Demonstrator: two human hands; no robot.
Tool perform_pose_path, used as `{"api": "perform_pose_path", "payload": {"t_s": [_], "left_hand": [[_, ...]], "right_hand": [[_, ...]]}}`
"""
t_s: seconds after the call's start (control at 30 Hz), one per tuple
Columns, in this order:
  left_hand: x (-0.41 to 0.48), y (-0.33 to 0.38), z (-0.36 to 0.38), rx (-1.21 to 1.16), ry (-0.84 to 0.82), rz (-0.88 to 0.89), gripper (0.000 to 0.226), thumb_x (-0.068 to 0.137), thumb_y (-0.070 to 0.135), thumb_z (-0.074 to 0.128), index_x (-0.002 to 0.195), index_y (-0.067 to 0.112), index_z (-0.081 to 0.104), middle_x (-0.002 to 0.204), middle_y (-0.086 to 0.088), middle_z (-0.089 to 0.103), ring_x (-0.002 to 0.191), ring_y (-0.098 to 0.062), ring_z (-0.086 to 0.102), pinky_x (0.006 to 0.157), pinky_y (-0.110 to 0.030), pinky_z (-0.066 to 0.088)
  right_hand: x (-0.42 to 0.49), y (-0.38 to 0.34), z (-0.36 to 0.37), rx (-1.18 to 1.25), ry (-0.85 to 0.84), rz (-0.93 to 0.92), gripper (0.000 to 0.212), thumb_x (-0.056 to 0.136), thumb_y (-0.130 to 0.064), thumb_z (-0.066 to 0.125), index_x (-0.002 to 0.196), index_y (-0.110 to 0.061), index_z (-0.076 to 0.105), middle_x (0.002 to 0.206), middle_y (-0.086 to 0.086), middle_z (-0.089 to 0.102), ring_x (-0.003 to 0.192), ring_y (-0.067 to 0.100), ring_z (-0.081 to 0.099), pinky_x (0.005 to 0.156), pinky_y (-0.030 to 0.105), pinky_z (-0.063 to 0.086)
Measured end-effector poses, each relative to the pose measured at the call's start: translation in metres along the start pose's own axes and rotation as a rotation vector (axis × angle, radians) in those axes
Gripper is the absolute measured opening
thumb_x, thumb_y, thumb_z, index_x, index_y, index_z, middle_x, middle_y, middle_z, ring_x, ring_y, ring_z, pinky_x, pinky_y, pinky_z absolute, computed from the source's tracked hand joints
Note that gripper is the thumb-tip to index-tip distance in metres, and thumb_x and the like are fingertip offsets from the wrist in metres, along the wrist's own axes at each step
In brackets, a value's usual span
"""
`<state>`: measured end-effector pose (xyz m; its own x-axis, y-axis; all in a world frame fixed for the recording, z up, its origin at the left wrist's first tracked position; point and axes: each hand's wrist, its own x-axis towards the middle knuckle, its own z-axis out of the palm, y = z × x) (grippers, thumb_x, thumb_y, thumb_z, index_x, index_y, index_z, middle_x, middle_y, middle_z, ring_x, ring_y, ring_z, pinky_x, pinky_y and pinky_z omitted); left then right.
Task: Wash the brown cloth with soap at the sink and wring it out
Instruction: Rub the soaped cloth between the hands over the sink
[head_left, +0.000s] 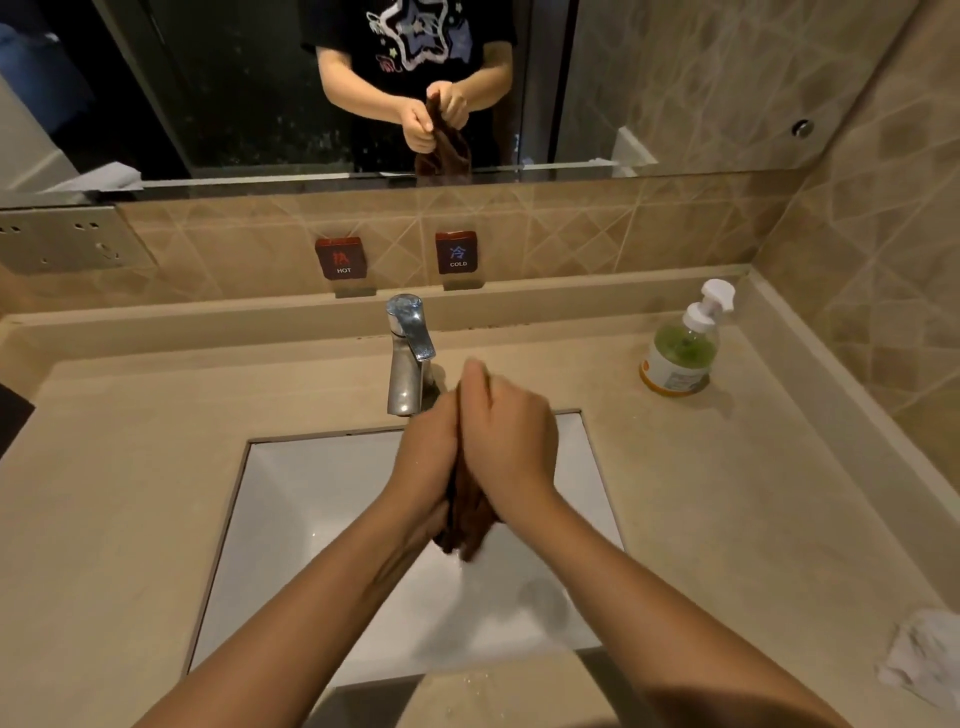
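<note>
As I stand over the white sink (291, 509), the brown cloth (465, 527) hangs bunched below my grip, its loose tail nearest me. My left hand (428, 457) and right hand (506, 441) press together around its upper length, fingers curled on it. It looks soft, limp and water-heavy; I judge each end needs a firm hold to twist. Just beyond my knuckles stands the tap (408, 358); farther right, the soap bottle (680, 353).

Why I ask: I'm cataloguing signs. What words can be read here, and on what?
"HOT", below a Chinese character: left plaque.
"COLD", below the character "冷": right plaque.
Soap bottle label: too blurred to read.
Shirt print, seen in reflection: no legible words.
</note>
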<state>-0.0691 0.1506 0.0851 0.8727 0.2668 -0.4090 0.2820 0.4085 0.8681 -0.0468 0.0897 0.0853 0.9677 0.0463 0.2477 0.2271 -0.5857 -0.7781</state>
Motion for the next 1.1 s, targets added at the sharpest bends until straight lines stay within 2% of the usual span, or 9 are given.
{"api": "perform_pose_path", "payload": {"t_s": [0.2,0.4,0.47,0.53,0.63,0.8,0.97,1.03,1.1], "left_hand": [[-0.011,-0.018,-0.001,0.059,-0.116,-0.122,0.027,0.093,0.025,0.051,0.093,0.003,0.067,0.087,-0.014,0.069,0.078,-0.021,0.067,0.072,-0.03,0.053],[0.0,-0.008,-0.037,-0.211,-0.172,-0.241,0.03,0.091,0.035,0.054,0.086,0.007,0.066,0.084,-0.014,0.069,0.075,-0.025,0.068,0.072,-0.035,0.057],[0.003,-0.007,-0.05,-0.278,-0.192,-0.248,0.03,0.093,0.033,0.052,0.082,0.008,0.064,0.074,-0.013,0.068,0.064,-0.024,0.069,0.057,-0.034,0.059],[0.007,-0.008,-0.063,-0.26,-0.227,-0.23,0.027,0.092,0.031,0.053,0.088,0.007,0.064,0.078,-0.014,0.07,0.068,-0.025,0.07,0.062,-0.036,0.059],[0.017,-0.016,-0.085,-0.106,-0.226,-0.144,0.024,0.089,0.025,0.057,0.103,0.008,0.064,0.101,-0.014,0.068,0.088,-0.024,0.067,0.088,-0.04,0.052],[0.025,-0.017,-0.105,0.257,-0.218,-0.016,0.021,0.094,0.015,0.053,0.108,0.02,0.067,0.105,-0.004,0.072,0.094,-0.015,0.069,0.085,-0.028,0.053],[0.035,-0.011,-0.114,0.763,-0.556,0.082,0.03,0.093,0.026,0.056,0.12,0.039,0.06,0.118,0.017,0.062,0.107,-0.003,0.06,0.094,-0.021,0.046],[0.041,-0.008,-0.116,0.835,-0.658,0.108,0.032,0.09,0.021,0.06,0.12,0.034,0.062,0.11,0.018,0.065,0.1,0.0,0.062,0.09,-0.018,0.047],[0.047,-0.004,-0.124,0.794,-0.651,0.112,0.034,0.087,0.013,0.064,0.115,0.033,0.066,0.096,0.019,0.071,0.09,0.0,0.066,0.08,-0.015,0.049]], "right_hand": [[0.04,0.021,-0.001,0.194,-0.084,0.193,0.058,0.099,-0.03,0.038,0.043,-0.016,0.03,0.046,-0.001,0.036,0.05,0.014,0.036,0.051,0.033,0.027],[0.043,0.055,-0.012,0.435,-0.077,0.443,0.058,0.097,-0.043,0.038,0.076,0.009,0.054,0.074,0.01,0.051,0.072,0.02,0.05,0.065,0.029,0.038],[0.042,0.063,-0.019,0.397,-0.104,0.433,0.054,0.097,-0.041,0.038,0.082,0.006,0.059,0.075,0.008,0.057,0.071,0.018,0.055,0.061,0.024,0.043],[0.039,0.071,-0.023,0.363,-0.134,0.42,0.047,0.098,-0.039,0.038,0.082,0.0,0.061,0.077,0.008,0.061,0.074,0.02,0.059,0.063,0.027,0.049],[0.033,0.081,-0.022,0.475,-0.187,0.461,0.037,0.099,-0.03,0.039,0.088,-0.005,0.063,0.087,0.01,0.063,0.084,0.022,0.061,0.067,0.036,0.052],[0.012,0.094,-0.002,0.284,-0.339,0.497,0.013,0.091,-0.01,0.049,0.1,-0.015,0.057,0.1,0.008,0.06,0.093,0.023,0.057,0.081,0.038,0.05],[-0.005,0.09,0.024,0.176,-0.689,0.167,0.067,0.088,-0.01,0.058,0.14,-0.041,0.03,0.148,-0.013,0.031,0.135,0.0,0.026,0.105,0.018,0.024],[-0.003,0.086,0.032,0.185,-0.852,0.005,0.062,0.088,-0.007,0.061,0.134,-0.042,0.038,0.145,-0.014,0.037,0.131,-0.008,0.03,0.105,0.011,0.026],[-0.001,0.089,0.039,0.175,-0.886,0.019,0.038,0.085,-0.007,0.064,0.114,-0.032,0.059,0.119,-0.011,0.058,0.108,-0.01,0.05,0.095,0.012,0.037]]}}
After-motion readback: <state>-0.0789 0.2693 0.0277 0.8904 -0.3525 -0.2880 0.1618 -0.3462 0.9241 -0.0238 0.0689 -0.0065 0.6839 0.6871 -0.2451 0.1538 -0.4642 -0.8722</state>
